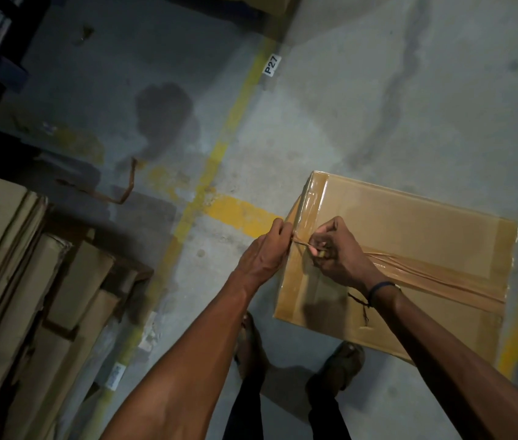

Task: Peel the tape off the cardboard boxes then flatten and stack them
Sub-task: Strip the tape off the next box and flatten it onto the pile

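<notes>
A closed brown cardboard box (410, 223) stands on the concrete floor at the right. Glossy brown tape (426, 274) runs along its top seam, wrinkled toward the right end. Another strip covers the left edge (311, 201). My left hand (267, 249) pinches a bunched, twisted piece of the tape at the box's left edge. My right hand (337, 249) rests on the box top and grips the same strand just to the right, fingers closed around it. The strand stretches taut between both hands.
Flattened cardboard boxes (29, 281) lie stacked at the left. A discarded strip of tape (124, 192) lies on the floor beyond them. Yellow floor lines (219, 147) and a "P27" label (272, 65) mark the concrete. My feet (299, 354) stand just in front of the box.
</notes>
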Motion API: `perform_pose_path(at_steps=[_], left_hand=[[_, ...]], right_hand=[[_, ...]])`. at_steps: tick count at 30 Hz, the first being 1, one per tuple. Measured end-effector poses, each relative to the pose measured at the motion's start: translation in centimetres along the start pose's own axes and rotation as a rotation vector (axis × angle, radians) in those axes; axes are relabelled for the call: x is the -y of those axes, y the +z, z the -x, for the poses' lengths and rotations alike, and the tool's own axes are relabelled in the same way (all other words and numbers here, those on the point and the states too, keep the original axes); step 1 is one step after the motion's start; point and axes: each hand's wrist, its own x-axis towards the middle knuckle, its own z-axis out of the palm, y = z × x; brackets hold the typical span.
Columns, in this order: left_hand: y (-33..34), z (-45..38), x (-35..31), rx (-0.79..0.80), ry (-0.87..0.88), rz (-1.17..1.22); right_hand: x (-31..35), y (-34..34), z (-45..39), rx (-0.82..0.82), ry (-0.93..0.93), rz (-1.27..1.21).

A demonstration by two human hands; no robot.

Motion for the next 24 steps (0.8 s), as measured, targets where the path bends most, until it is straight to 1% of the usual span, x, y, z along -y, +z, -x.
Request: perform_pose_path(at_steps=[3, 5, 6, 8, 10, 11, 13, 15, 16, 17, 18, 20, 22, 24], left_hand=[[0.5, 0.1, 0.0, -0.031, 0.015, -0.108], [0.7, 0.1, -0.1, -0.052, -0.005, -0.119], [0.7, 0.2, -0.3, -0.051, -0.016, -0.081], [0.3, 0.4, -0.9, -0.045, -0.082, 0.126], [0.1, 0.2, -0.9, -0.023, -0.260, 0.367], [0.0, -0.2, -0.7, 0.010, -0.385, 0.443], [-0.5, -1.2, -0.7, 0.123, -0.676, 0.591], [-1.5, -2.3, -1.1, 0.271, -0.937, 0.842], [-2.1, -2.8, -1.1, 0.349, -1.038, 0.958], [-2.6, -3.1, -0.9, 0.416, -1.116, 1.049], [-2.9, -3.5, -0.5, 0.450, -1.185, 1.136], [-3.2, -4.0, 0.3, 0.481, -1.308, 1.256], [-3.1, -4.3, 0.3, 0.515, -1.366, 1.261], [-2.9, -4.5, -0.2, 0.554, -1.354, 1.195]], right_hand=[[0.0, 0.1, -0.1, -0.005, -0.008, -0.018], [0.0, 0.2, -0.2, -0.004, 0.013, -0.017], [-0.1, 0.2, -0.2, -0.004, 0.020, -0.015], [-0.2, 0.2, 0.0, -0.004, 0.009, -0.007], [-0.2, 0.0, 0.1, 0.002, 0.006, -0.017], [-0.1, 0.0, 0.1, 0.006, 0.011, -0.025], [0.0, -0.1, 0.2, 0.018, 0.030, -0.038], [0.1, -0.1, 0.2, 0.020, 0.033, -0.035], [0.2, -0.1, 0.2, 0.019, 0.030, -0.032], [0.2, -0.1, 0.3, 0.018, 0.028, -0.033], [0.2, -0.1, 0.2, 0.019, 0.028, -0.037], [0.2, 0.0, 0.1, 0.023, 0.033, -0.044], [0.1, 0.1, 0.1, 0.019, 0.033, -0.042], [-0.1, 0.2, 0.1, 0.012, 0.026, -0.032]])
